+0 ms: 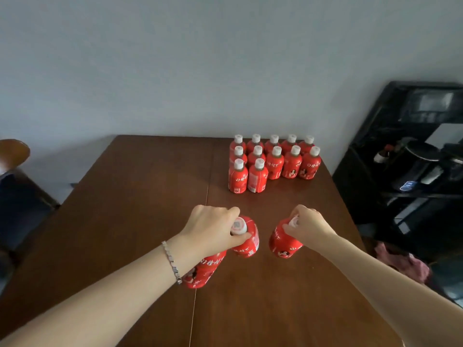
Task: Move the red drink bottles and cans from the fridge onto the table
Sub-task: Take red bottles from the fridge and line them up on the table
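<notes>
Left hand (213,229) grips bottles (248,246); right hand (309,225) grips bottle (281,242)

Table (140,196): bottles (275,162) standing in rows at its far right corner; chair (13,152) to its left, shelf rack (363,176) to its right.

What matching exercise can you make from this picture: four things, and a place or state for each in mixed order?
Things: 1 left hand; 2 right hand; 3 bottle group; 4 bracelet.
States: A stands at the far right of the table; B pinches a lone bottle by its cap; C sits on the left wrist; D grips a first bottle, a second bottle under the wrist.
Pairs: 1-D, 2-B, 3-A, 4-C.
</notes>
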A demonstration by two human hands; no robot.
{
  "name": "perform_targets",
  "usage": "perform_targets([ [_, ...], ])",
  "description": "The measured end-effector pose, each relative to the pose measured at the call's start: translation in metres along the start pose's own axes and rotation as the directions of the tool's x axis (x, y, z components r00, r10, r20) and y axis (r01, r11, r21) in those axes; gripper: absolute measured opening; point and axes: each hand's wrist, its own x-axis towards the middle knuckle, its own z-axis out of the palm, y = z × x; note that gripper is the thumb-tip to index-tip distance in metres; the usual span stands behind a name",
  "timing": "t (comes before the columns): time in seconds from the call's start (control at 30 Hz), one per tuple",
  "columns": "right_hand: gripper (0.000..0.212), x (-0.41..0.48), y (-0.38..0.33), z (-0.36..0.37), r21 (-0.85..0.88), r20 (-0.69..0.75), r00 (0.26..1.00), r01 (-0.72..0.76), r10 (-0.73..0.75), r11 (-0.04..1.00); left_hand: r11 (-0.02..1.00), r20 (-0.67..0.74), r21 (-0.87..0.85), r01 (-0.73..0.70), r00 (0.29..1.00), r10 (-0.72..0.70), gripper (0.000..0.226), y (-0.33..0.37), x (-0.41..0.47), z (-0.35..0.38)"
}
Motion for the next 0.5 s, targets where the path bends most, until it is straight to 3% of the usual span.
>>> perform_targets([
  [0.07, 0.039, 0.034, -0.002, 0.007, 0.076, -0.011, 0.996, -0.087, 0.088, 0.993, 0.999, 0.024, -0.028, -0.038, 0.999, 0.038, 0.046, -0.02, 0.031, 0.011],
  [0.3, 0.026, 0.125, 0.002, 0.005, 0.178, -0.109, 0.976, -0.167, 0.188, 0.97, 0.99, 0.013, -0.101, -0.095, 0.995, 0.096, 0.039, -0.054, 0.109, 0.048],
  [0.5, 0.031, 0.222, -0.004, -0.011, 0.179, -0.144, 0.982, -0.092, 0.119, 0.98, 0.997, -0.112, -0.065, -0.047, 0.993, 0.039, 0.043, -0.058, 0.168, 0.087],
])
